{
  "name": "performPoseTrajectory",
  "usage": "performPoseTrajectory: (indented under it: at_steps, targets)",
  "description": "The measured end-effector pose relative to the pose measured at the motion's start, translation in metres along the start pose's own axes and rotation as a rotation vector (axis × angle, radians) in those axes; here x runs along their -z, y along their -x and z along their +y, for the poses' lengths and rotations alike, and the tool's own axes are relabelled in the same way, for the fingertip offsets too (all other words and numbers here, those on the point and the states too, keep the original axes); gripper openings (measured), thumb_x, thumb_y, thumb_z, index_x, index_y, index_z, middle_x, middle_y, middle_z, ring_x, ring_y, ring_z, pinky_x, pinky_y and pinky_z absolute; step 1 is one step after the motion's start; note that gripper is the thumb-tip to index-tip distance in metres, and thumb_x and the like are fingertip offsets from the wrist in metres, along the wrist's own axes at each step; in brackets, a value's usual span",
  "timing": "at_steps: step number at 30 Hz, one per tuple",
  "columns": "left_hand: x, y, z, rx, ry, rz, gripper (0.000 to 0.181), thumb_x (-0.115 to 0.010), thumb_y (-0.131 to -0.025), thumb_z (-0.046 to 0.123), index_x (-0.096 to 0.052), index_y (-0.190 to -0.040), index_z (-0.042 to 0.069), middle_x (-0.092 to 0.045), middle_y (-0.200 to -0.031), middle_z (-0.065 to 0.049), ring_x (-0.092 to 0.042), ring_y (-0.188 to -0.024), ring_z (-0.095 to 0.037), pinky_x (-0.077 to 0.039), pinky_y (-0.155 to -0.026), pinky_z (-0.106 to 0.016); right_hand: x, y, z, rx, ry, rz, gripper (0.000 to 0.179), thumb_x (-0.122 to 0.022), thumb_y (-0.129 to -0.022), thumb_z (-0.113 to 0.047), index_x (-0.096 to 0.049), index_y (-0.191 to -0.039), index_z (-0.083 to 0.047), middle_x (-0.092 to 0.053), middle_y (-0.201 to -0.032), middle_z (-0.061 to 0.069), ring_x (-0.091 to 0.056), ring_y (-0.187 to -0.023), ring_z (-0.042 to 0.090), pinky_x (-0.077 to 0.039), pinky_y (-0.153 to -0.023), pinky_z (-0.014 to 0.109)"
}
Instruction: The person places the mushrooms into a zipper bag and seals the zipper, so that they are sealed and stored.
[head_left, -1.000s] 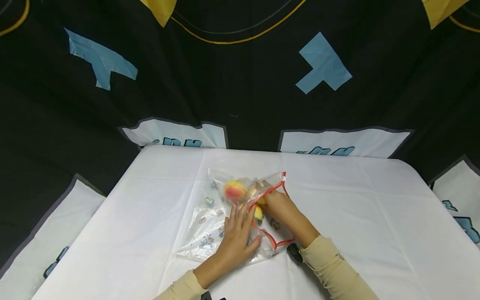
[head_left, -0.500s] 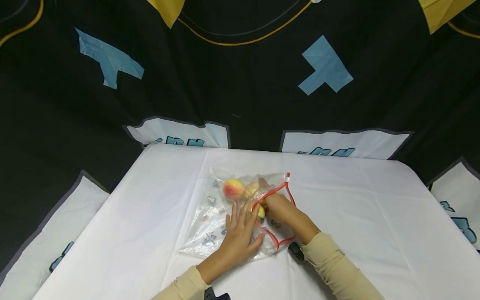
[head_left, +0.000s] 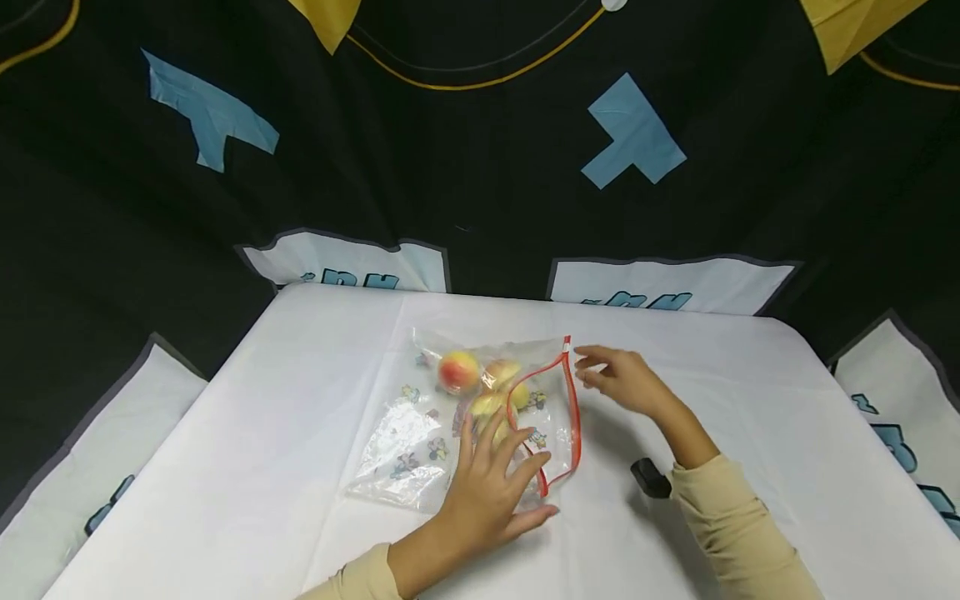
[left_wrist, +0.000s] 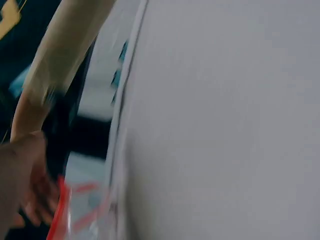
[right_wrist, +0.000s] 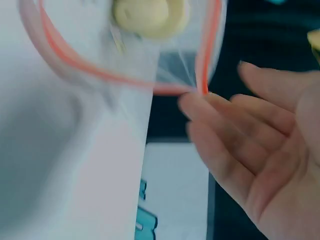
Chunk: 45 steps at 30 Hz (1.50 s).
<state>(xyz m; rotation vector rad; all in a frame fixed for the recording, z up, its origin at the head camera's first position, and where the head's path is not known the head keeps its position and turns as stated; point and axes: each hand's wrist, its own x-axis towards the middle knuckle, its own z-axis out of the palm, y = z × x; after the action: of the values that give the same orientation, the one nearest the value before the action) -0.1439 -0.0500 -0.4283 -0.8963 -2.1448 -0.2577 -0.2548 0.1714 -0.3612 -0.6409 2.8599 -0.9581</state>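
A clear zip bag (head_left: 375, 462) with small printed figures lies on the white table, its red zip edge (head_left: 576, 421) spread apart at the right. Inside sit a red-and-yellow peach (head_left: 458, 372) and several yellowish fruits (head_left: 487, 406). My left hand (head_left: 480, 496) rests on the bag's near part with fingers spread, partly covering the fruit. Outside the mouth is my right hand (head_left: 630, 381), holding nothing, its fingers loosely bent. In the right wrist view its fingertips (right_wrist: 192, 105) are right at the corner of the red zip, thumb apart. The left wrist view is blurred.
The white table (head_left: 750, 400) extends around the bag on all sides. Behind it hangs a black cloth (head_left: 480, 167) with blue and yellow patches. A dark wrist device (head_left: 651, 478) is on the right forearm.
My right hand has come out of the bag and moved up and right, past its mouth. The bag's red edge now stands wider. The left hand has spread its fingers more.
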Motion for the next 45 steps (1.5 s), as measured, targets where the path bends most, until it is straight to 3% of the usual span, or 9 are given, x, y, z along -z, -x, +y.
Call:
performPoseTrajectory:
  at_steps: [4,10,17,25,33,36,39,42,45]
  targets:
    - [-0.002,-0.004,0.007,-0.073,-0.116,-0.004,0.051,-0.064,-0.059,0.067,-0.058,-0.075,0.019,-0.054,-0.084,0.001,-0.054,-0.100,-0.028,-0.037,-0.090,-0.060,0.013,-0.029,0.011,-0.173,-0.049,0.084,0.049,-0.050,-0.092,-0.038,-0.053,-0.123,0.000,-0.057,-0.122,0.020,-0.058,-0.107,0.035,-0.050,-0.082,0.044]
    - [-0.013,-0.010,0.013,-0.062,-0.250,-0.047,0.032,-0.074,-0.058,0.049,-0.061,-0.064,0.020,-0.055,-0.077,0.002,-0.051,-0.086,-0.019,-0.037,-0.089,-0.052,0.005,-0.058,0.015,-0.414,-0.112,-0.030,0.060,-0.046,-0.089,-0.051,-0.056,-0.116,0.002,-0.053,-0.122,0.020,-0.049,-0.113,0.033,-0.044,-0.091,0.047]
    - [-0.022,-0.018,0.018,-0.081,-0.275,-0.018,0.019,-0.065,-0.069,0.032,-0.058,-0.057,0.019,-0.048,-0.070,0.002,-0.046,-0.074,-0.018,-0.039,-0.082,-0.046,-0.004,-0.066,0.014,-0.433,-0.118,0.057,0.031,-0.049,-0.091,-0.029,-0.059,-0.084,-0.001,-0.052,-0.082,0.008,-0.046,-0.080,0.020,-0.039,-0.065,0.029]
    - [-0.009,-0.012,0.037,-0.227,-0.282,-0.100,0.019,-0.052,-0.074,0.013,-0.053,-0.056,0.018,-0.048,-0.077,0.002,-0.044,-0.079,-0.016,-0.038,-0.080,-0.032,-0.006,-0.076,0.026,-0.435,-0.143,0.106,0.036,-0.048,-0.092,-0.028,-0.064,-0.093,0.004,-0.059,-0.104,0.018,-0.049,-0.094,0.026,-0.043,-0.080,0.040]
    - [-0.008,-0.012,0.052,-0.321,-0.295,-0.099,0.020,-0.054,-0.077,0.016,-0.054,-0.056,0.018,-0.048,-0.080,0.002,-0.042,-0.079,-0.015,-0.035,-0.079,-0.029,-0.022,-0.086,0.033,-0.381,-0.203,0.078,0.034,-0.051,-0.091,-0.027,-0.066,-0.089,0.004,-0.059,-0.094,0.012,-0.045,-0.084,0.020,-0.037,-0.070,0.029]
    - [-0.006,-0.018,0.053,-0.292,-0.227,-0.150,0.024,-0.058,-0.077,0.034,-0.058,-0.057,0.022,-0.050,-0.080,0.004,-0.044,-0.082,-0.015,-0.036,-0.079,-0.030,-0.022,-0.082,0.032,-0.340,-0.224,0.055,0.037,-0.051,-0.092,-0.028,-0.066,-0.090,0.005,-0.060,-0.098,0.014,-0.048,-0.087,0.022,-0.038,-0.075,0.031]
    - [0.010,-0.032,0.044,-0.203,-0.127,-0.309,0.033,-0.058,-0.075,0.056,-0.063,-0.063,0.026,-0.051,-0.087,0.005,-0.046,-0.095,-0.018,-0.035,-0.082,-0.032,-0.019,-0.078,0.031,-0.317,-0.280,0.013,0.041,-0.050,-0.092,-0.033,-0.065,-0.097,0.005,-0.062,-0.105,0.017,-0.054,-0.093,0.027,-0.041,-0.081,0.034]
    - [0.030,-0.058,0.023,-0.047,-0.020,-0.531,0.042,-0.050,-0.079,0.064,-0.068,-0.083,0.026,-0.053,-0.105,0.001,-0.040,-0.117,-0.026,-0.033,-0.092,-0.039,-0.016,-0.074,0.030,-0.327,-0.332,-0.051,0.049,-0.047,-0.092,-0.041,-0.061,-0.111,0.003,-0.060,-0.114,0.018,-0.056,-0.100,0.032,-0.043,-0.086,0.040]
    - [0.036,-0.092,-0.010,0.128,0.064,-0.669,0.046,-0.049,-0.085,0.056,-0.063,-0.112,0.021,-0.049,-0.126,-0.003,-0.025,-0.133,-0.034,-0.026,-0.101,-0.048,-0.014,-0.070,0.030,-0.334,-0.349,-0.108,0.055,-0.044,-0.092,-0.045,-0.056,-0.119,0.002,-0.058,-0.118,0.020,-0.055,-0.106,0.033,-0.044,-0.088,0.044]
